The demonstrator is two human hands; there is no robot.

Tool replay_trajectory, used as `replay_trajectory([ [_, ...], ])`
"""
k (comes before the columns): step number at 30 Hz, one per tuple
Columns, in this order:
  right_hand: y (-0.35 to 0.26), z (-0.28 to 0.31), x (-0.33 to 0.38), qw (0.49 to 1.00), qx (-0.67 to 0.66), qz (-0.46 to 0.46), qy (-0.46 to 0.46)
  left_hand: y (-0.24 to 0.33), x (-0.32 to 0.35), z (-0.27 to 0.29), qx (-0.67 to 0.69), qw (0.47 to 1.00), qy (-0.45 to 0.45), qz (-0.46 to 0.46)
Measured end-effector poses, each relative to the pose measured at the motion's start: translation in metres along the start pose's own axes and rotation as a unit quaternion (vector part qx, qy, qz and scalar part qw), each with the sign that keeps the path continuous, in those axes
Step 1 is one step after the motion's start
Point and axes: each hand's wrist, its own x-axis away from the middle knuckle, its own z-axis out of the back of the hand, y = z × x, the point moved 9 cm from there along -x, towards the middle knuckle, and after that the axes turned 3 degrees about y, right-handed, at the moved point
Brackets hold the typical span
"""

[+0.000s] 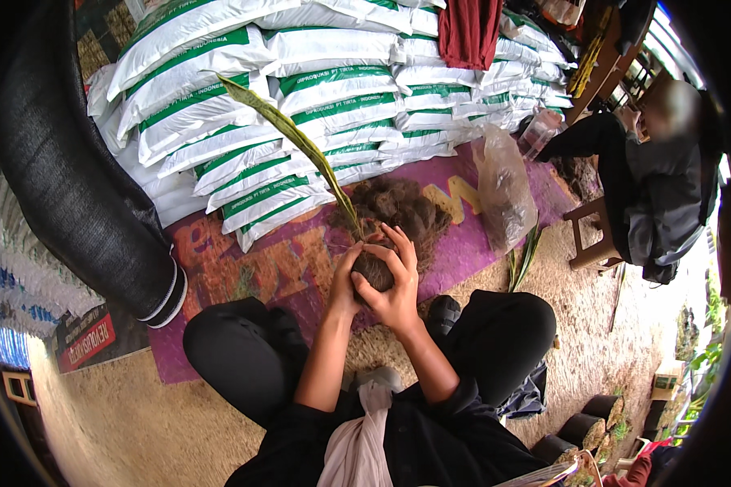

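Observation:
Both my hands are wrapped round a brown fibrous ball [374, 269], held in front of me above the ground sheet. My left hand [345, 278] presses on its left side, fingers mostly hidden. Curled over the top and right side is my right hand [395, 280], its thumb across the near face. A long, narrow green leaf with yellow edges [300, 142], like a snake plant's, rises from the far side of the ball and leans away to the left. Just beyond my hands lies a loose heap of brown fibre [402, 203].
Stacked white and green sacks [333, 85] stand beyond the purple printed sheet [463, 264]. A large black roll [73, 162] is at left. On the right are a clear plastic bag [503, 191], more long leaves [526, 260], and a person [666, 178] on a stool [589, 235].

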Motion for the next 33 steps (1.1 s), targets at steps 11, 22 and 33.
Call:
replay_trajectory([
  [11,0.012,0.010,-0.015,0.991,-0.112,-0.069,0.023,0.033,0.015,-0.005,-0.096,0.986,0.130,-0.048],
  [22,-0.025,0.003,-0.003,0.997,0.053,0.051,0.008,0.013,0.012,-0.004,0.029,0.997,0.066,-0.018],
  [33,-0.019,0.000,-0.002,0.996,0.085,0.034,-0.019,0.018,0.014,-0.002,-0.032,0.994,0.107,-0.004],
])
